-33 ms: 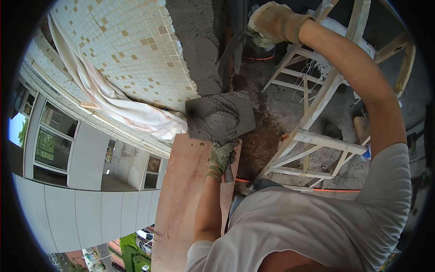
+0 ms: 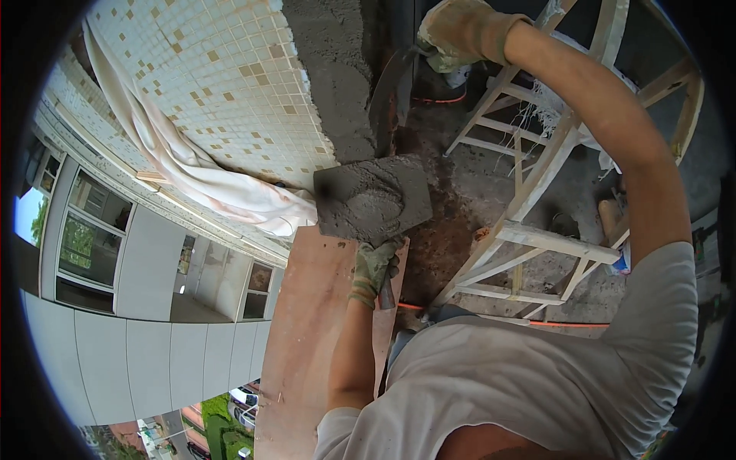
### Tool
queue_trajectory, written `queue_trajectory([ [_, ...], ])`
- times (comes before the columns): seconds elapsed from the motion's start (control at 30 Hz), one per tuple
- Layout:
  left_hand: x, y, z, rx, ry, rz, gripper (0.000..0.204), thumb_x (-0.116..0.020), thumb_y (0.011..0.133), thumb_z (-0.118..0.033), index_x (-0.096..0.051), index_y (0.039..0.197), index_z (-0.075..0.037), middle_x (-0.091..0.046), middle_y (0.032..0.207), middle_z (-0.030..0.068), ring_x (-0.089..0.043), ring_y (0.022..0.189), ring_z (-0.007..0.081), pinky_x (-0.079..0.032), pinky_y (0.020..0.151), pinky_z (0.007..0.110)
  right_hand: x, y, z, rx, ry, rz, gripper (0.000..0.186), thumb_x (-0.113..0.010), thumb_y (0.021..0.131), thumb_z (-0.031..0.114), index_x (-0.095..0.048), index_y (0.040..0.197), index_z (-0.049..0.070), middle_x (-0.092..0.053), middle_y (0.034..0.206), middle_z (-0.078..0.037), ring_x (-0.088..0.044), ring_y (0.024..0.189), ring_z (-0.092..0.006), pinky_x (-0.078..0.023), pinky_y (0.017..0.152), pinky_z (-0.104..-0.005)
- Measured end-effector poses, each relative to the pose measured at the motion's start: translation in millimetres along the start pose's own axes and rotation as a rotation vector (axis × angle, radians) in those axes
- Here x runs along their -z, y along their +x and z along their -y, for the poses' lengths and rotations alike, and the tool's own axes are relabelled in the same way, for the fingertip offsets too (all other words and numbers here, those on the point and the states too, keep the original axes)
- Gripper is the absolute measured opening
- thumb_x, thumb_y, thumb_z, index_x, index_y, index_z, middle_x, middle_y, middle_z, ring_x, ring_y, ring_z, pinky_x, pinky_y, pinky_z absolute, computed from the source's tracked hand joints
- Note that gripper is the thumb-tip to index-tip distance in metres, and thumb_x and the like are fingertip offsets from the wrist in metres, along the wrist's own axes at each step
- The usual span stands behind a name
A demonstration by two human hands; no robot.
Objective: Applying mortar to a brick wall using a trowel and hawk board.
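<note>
My left hand (image 2: pixel 373 270), in a grey-green glove, is closed round the handle of a mortar hawk (image 2: pixel 416 195). The hawk is held level, with a heap of wet grey mortar (image 2: pixel 376 198) on its plate. Its far edge meets the lower end of a freshly plastered grey strip (image 2: pixel 330 69) along the wall's edge. Up by that strip, my right hand (image 2: pixel 464 34), in a stained glove, is closed on a trowel (image 2: pixel 392 80). The dark blade stands nearly edge-on against the plastered corner. The glove hides the trowel's handle.
A tiled wall (image 2: pixel 222 69) is at the left, with a white cloth (image 2: pixel 207 184) draped along it. A reddish board (image 2: pixel 314 330) lies below the hawk. Wooden trestles (image 2: pixel 537 176) stand at the right. Beyond the wall there is a drop to cars and greenery.
My right hand and forearm have shifted very slightly, with the trowel still at the plastered corner. My left hand and the hawk have stayed in place.
</note>
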State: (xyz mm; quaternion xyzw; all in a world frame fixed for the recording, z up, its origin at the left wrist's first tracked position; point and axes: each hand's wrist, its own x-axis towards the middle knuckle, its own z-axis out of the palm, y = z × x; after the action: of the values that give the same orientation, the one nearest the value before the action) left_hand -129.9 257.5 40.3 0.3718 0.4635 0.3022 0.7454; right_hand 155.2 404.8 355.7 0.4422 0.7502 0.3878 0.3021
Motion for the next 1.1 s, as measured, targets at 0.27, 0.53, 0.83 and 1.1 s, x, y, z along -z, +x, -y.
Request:
queue_trajectory([
  [0.27, 2.4, -3.6, 8.5, 0.022, 0.035, -0.062, 0.011, -0.065, 0.084, -0.012, -0.066, 0.091, -0.004, -0.058, 0.069, 0.0035, -0.053, 0.049, 0.0135, -0.044, 0.042, 0.028, 104.1, -39.3, -46.6, -0.012, 0.269, -0.311, 0.035, -0.070, 0.079, 0.040, -0.076, 0.091, 0.008, -0.072, 0.084, -0.012, -0.070, 0.083, -0.0315, -0.055, 0.069, -0.0426],
  [0.53, 25.5, -20.6, 22.2, 0.021, -0.018, -0.087, 0.010, -0.065, 0.082, -0.012, -0.063, 0.087, -0.004, -0.055, 0.063, 0.0046, -0.054, 0.048, 0.0161, -0.044, 0.041, 0.029, 28.2, -75.5, -88.7, 0.387, 0.793, -0.791, 0.033, -0.064, 0.083, 0.039, -0.075, 0.087, 0.008, -0.071, 0.082, -0.013, -0.069, 0.080, -0.0280, -0.052, 0.070, -0.0382],
  [0.83, 35.5, -20.6, 14.6, -0.005, 0.009, -0.002, 0.011, -0.065, 0.082, -0.013, -0.064, 0.087, -0.003, -0.057, 0.063, 0.0063, -0.054, 0.046, 0.0173, -0.044, 0.041, 0.030, -9.2, -53.1, 148.3, -0.329, 0.970, 0.077, 0.034, -0.060, 0.088, 0.039, -0.069, 0.092, 0.006, -0.066, 0.081, -0.017, -0.061, 0.073, -0.0363, -0.052, 0.069, -0.0423],
  [1.1, 48.8, -25.8, 21.3, 0.001, -0.017, 0.022, 0.012, -0.066, 0.082, -0.013, -0.065, 0.088, -0.002, -0.057, 0.062, 0.0070, -0.054, 0.044, 0.0187, -0.044, 0.040, 0.031, 66.0, -51.5, 64.4, -0.464, 0.979, -0.159, 0.038, -0.063, 0.091, 0.039, -0.066, 0.084, 0.002, -0.059, 0.068, -0.019, -0.048, 0.059, -0.0349, -0.047, 0.060, -0.0408],
])
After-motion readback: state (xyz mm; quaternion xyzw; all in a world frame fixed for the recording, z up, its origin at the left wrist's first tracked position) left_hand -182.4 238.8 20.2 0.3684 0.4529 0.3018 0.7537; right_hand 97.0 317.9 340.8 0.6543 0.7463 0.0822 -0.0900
